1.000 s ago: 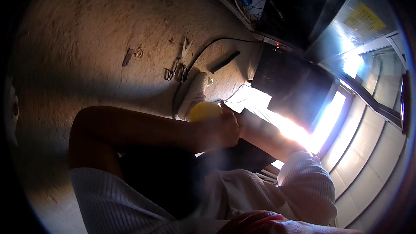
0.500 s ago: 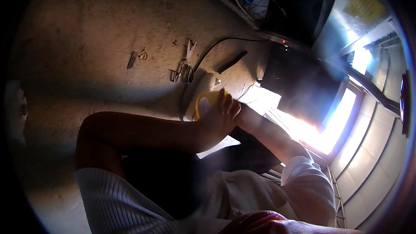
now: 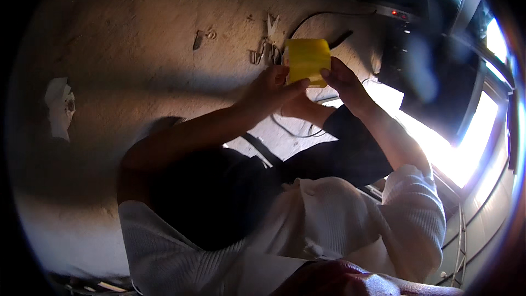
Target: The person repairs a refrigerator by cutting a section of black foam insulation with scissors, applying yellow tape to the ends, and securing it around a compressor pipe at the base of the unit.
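In front of me I hold a yellow roll (image 3: 308,61), its smooth side facing up as a squarish shape. My left hand (image 3: 276,83) is closed on its lower left corner, with the thumb along the lower edge. My right hand (image 3: 344,79) grips the lower right side, thumb pressed on its face. Just beyond the roll, a pair of scissors (image 3: 271,26) lies on the ground with its blades apart, handles partly hidden. Under my hands shows my bare foot and ankle (image 3: 309,111), below a dark trouser leg (image 3: 350,134).
A small dark flat piece (image 3: 198,40) and a ring (image 3: 211,35) lie left of the scissors. A dark stick (image 3: 342,39) and a black cable (image 3: 329,13) are beyond the roll. Torn white material (image 3: 59,108) lies far left. Bright light enters at right.
The roll has come up out from behind my left hand, and both hands now hold its sides. My arms have moved apart. The view has shifted, so ground items appear farther right and higher.
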Motion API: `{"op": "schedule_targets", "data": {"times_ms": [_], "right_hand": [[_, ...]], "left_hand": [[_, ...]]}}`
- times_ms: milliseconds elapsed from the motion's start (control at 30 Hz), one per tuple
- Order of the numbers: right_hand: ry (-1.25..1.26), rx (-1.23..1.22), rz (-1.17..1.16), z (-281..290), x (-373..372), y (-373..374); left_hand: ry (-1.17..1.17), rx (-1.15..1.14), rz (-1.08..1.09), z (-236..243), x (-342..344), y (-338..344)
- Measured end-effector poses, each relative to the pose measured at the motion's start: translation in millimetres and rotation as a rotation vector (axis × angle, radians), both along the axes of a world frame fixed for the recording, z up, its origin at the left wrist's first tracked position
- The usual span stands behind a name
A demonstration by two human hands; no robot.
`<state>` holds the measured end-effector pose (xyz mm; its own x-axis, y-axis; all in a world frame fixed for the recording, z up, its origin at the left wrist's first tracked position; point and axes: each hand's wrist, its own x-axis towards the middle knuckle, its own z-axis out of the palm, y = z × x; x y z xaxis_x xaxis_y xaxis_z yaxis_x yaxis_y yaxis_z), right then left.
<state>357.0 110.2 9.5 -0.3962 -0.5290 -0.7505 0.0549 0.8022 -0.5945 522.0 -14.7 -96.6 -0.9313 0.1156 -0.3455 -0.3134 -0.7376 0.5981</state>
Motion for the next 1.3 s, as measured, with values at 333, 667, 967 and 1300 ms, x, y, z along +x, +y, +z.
{"op": "schedule_targets", "data": {"times_ms": [333, 667, 967, 1300], "right_hand": [[-0.059, 0.411, 0.69, -93.7, -20.2, 18.2], [0.636, 0.36, 0.182, -250.0, -34.3, 54.1], [0.945, 0.111, -0.064, -255.7, 2.1, 63.8], [0.378, -0.604, 0.372, -140.9, 98.7, -39.7]], "left_hand": [[-0.216, -0.018, -0.078, -53.1, 71.7, 5.2], [-0.445, -0.892, 0.047, -46.5, 92.1, -25.4], [-0.559, -0.907, 0.551, -19.3, 92.3, -59.9], [-0.112, -0.71, 0.38, -55.1, 80.2, -38.7]]}}
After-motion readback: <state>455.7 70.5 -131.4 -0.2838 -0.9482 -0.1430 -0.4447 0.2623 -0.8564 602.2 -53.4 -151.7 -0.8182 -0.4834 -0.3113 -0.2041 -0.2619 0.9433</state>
